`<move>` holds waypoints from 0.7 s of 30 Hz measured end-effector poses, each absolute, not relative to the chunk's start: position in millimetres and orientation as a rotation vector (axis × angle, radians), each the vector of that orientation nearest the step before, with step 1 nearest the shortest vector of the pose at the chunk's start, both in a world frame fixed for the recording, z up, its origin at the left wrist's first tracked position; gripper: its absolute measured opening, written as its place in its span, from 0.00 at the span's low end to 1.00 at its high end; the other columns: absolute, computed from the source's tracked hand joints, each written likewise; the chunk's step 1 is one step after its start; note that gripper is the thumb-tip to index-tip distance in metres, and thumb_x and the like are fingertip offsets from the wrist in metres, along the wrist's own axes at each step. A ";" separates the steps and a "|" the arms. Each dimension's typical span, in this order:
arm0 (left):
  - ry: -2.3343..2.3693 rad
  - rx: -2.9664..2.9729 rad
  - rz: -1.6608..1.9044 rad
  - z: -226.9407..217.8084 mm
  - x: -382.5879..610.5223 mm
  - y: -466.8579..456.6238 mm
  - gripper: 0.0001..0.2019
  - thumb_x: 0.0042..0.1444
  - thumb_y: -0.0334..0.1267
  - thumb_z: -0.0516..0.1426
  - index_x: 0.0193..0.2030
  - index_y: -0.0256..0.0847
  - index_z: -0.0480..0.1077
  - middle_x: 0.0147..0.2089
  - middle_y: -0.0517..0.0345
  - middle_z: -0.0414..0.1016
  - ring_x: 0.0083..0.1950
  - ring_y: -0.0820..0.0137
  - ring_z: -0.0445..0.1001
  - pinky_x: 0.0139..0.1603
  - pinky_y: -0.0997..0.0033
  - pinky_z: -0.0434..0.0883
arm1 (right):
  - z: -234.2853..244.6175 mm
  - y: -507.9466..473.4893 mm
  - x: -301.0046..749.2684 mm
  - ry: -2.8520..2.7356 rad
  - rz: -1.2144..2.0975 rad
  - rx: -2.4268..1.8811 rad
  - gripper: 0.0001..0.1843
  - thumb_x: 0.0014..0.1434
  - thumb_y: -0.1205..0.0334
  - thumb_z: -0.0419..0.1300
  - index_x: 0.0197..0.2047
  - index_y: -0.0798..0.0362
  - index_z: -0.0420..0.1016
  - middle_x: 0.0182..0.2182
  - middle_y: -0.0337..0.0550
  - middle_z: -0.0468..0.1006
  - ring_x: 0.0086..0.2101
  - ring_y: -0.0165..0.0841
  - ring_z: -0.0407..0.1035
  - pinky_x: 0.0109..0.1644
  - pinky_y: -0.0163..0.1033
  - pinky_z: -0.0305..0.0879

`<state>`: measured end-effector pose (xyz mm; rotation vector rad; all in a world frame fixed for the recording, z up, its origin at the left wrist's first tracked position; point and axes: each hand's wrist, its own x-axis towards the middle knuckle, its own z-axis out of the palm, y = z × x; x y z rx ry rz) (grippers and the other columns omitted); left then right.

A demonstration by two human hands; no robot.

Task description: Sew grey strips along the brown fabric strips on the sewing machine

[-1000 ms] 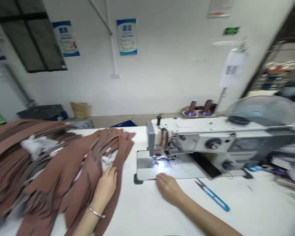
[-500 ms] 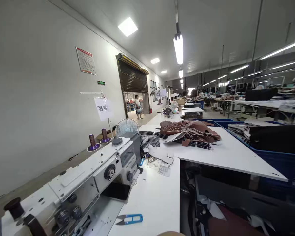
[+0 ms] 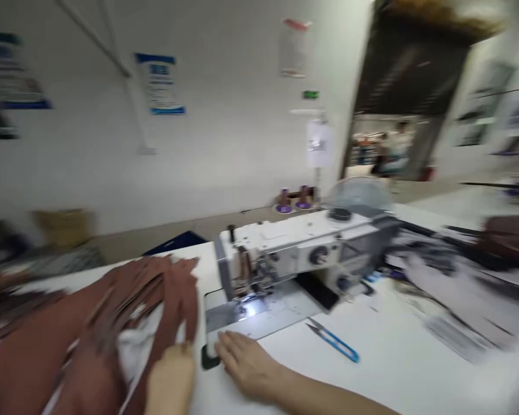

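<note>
In the head view, my left hand is blurred and looks curled closed at the right edge of a heap of brown cut pieces; whatever its fingers hold is hidden. My right hand lies palm down at the front of the sewing machine's bed, fingers stretched forward and nothing seen in them. Just beyond the fingertips is the lit needle area of the white sewing machine. Blue thread snips rest on the white table, to the right of my right hand.
Two thread cones stand behind the machine. A fan is beyond its right end. Pale sheets and a clear case lie on the right of the table. A blurred person is by the doorway.
The view has swung left and down from the aisle to the machine. Both my hands and the brown heap on the left have come into view.
</note>
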<state>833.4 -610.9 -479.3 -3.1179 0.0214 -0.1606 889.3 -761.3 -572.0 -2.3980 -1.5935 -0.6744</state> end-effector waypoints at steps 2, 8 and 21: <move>-0.141 -3.109 0.133 -482.7 802.1 -606.6 0.18 0.59 0.20 0.47 0.47 0.30 0.75 0.44 0.39 0.78 0.47 0.57 0.77 0.46 0.58 0.75 | -580.0 -734.3 891.4 -1.612 -0.662 -2.359 0.22 0.67 0.67 0.53 0.63 0.62 0.63 0.59 0.59 0.68 0.58 0.43 0.64 0.61 0.48 0.66; 0.033 -3.444 0.613 -472.5 764.7 -594.5 0.19 0.58 0.32 0.55 0.56 0.37 0.72 0.55 0.43 0.75 0.56 0.55 0.73 0.61 0.55 0.67 | -598.6 -693.8 907.6 -1.692 -0.635 -2.286 0.15 0.59 0.69 0.61 0.50 0.61 0.77 0.51 0.58 0.77 0.53 0.50 0.70 0.56 0.51 0.71; -0.859 -2.806 -0.221 -446.0 841.8 -326.0 0.21 0.59 0.28 0.47 0.57 0.30 0.69 0.56 0.32 0.70 0.58 0.51 0.67 0.58 0.47 0.62 | -570.8 -757.7 908.3 -1.690 -0.177 -2.305 0.23 0.68 0.64 0.49 0.65 0.47 0.65 0.64 0.41 0.60 0.61 0.48 0.59 0.61 0.51 0.67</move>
